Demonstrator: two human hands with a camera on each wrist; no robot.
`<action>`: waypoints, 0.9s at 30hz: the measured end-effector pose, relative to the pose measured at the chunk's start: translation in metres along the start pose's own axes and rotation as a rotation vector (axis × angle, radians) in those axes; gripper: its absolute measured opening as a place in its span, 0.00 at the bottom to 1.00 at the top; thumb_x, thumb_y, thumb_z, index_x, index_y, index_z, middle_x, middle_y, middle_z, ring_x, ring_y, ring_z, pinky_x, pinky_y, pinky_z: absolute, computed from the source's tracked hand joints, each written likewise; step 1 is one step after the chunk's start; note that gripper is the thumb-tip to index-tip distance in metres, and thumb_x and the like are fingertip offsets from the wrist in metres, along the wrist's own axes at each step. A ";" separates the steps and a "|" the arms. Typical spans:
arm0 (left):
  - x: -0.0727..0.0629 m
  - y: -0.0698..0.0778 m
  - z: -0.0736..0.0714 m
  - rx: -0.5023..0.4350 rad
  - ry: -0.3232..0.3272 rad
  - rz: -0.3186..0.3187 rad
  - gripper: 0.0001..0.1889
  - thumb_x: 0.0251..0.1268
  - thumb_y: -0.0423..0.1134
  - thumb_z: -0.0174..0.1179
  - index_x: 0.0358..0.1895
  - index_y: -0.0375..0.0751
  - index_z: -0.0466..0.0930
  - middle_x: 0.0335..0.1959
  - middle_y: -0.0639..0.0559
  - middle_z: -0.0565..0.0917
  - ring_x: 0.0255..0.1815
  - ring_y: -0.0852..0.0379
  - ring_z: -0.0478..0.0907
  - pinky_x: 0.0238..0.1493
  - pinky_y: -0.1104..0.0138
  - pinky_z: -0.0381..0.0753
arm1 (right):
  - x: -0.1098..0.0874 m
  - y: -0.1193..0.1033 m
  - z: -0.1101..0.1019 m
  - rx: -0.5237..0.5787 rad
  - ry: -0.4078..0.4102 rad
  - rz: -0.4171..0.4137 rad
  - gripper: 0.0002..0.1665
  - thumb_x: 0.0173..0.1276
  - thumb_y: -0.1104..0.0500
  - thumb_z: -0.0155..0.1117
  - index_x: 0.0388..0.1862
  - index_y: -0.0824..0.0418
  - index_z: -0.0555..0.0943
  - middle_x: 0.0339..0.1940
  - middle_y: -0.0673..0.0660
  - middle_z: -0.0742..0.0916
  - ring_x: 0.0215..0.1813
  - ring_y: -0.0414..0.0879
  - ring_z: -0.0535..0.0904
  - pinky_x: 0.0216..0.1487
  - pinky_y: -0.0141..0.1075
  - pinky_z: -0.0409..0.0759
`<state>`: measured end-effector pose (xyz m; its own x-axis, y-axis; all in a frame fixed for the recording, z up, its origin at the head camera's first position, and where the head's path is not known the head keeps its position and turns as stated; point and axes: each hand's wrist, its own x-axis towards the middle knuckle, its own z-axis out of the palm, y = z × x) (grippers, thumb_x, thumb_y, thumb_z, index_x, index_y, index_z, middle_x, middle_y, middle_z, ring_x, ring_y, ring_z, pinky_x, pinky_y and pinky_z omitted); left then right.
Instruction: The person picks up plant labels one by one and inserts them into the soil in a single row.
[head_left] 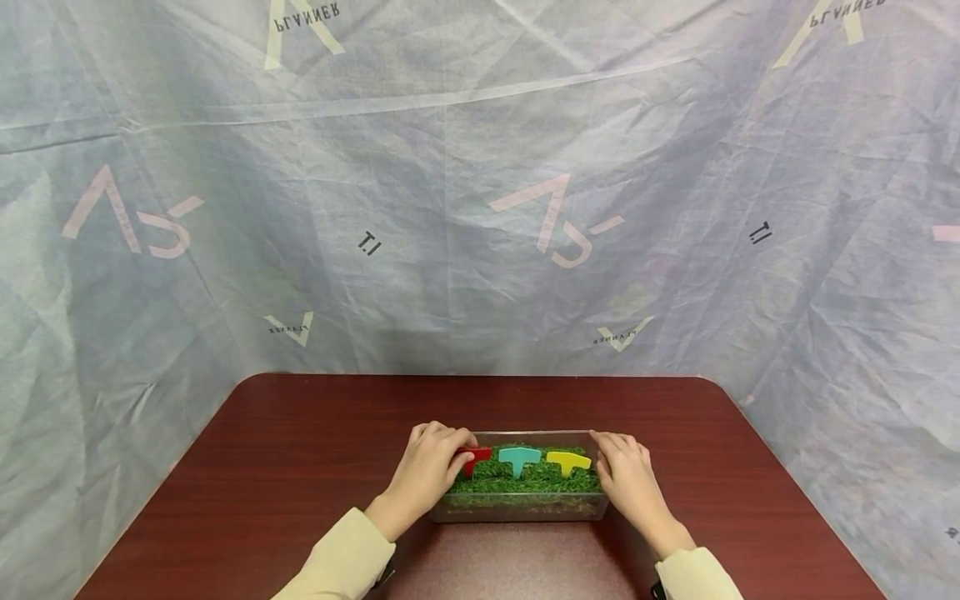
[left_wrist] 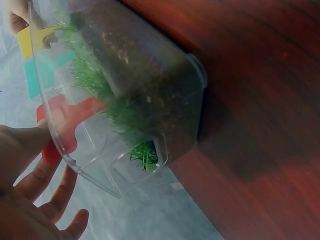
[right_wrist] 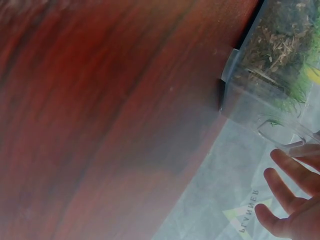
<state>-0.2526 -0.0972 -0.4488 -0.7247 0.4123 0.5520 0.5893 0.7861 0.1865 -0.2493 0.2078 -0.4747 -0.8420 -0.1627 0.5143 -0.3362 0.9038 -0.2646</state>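
Observation:
A clear plastic box (head_left: 517, 507) stands on the table, with dark brown crumbly stuff under a layer of green grass (head_left: 543, 483). Three T-shaped plant labels stick up in the grass: red (head_left: 480, 455), turquoise (head_left: 519, 455) and yellow (head_left: 568, 459). At the box's left end my left hand (head_left: 429, 462) pinches the red label between thumb and index finger; the other fingers (left_wrist: 62, 192) spread loosely beside the wall. My right hand (head_left: 628, 475) holds the rim at the right end, near the yellow label, its outer fingers (right_wrist: 287, 192) spread apart outside the box.
The dark red wooden table (head_left: 322, 433) extends around the box. Behind it and at both sides hangs a wrinkled grey printed sheet (head_left: 450, 250). A handle-like opening (right_wrist: 281, 134) shows in the box's end wall in the right wrist view.

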 end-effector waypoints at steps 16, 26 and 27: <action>-0.003 -0.003 -0.004 0.003 0.025 0.007 0.07 0.54 0.44 0.64 0.36 0.56 0.77 0.31 0.64 0.82 0.40 0.59 0.74 0.52 0.54 0.69 | 0.000 -0.001 -0.001 -0.009 -0.006 0.004 0.21 0.60 0.68 0.58 0.55 0.64 0.76 0.47 0.61 0.83 0.51 0.58 0.74 0.51 0.58 0.67; -0.008 -0.011 -0.016 0.020 0.050 -0.034 0.06 0.61 0.46 0.59 0.39 0.55 0.78 0.35 0.61 0.82 0.41 0.57 0.73 0.53 0.51 0.68 | -0.001 0.001 0.001 -0.020 0.015 -0.012 0.21 0.58 0.67 0.59 0.53 0.63 0.77 0.46 0.60 0.83 0.49 0.57 0.75 0.50 0.57 0.67; -0.008 -0.013 -0.018 0.020 0.051 -0.040 0.06 0.62 0.46 0.58 0.40 0.54 0.78 0.36 0.61 0.82 0.41 0.56 0.73 0.53 0.51 0.68 | -0.001 0.002 0.001 -0.018 0.015 -0.012 0.21 0.58 0.67 0.59 0.53 0.63 0.77 0.45 0.59 0.83 0.49 0.57 0.75 0.50 0.57 0.67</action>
<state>-0.2480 -0.1194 -0.4411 -0.7280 0.3567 0.5855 0.5525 0.8108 0.1931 -0.2499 0.2092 -0.4761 -0.8316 -0.1682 0.5293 -0.3389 0.9087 -0.2436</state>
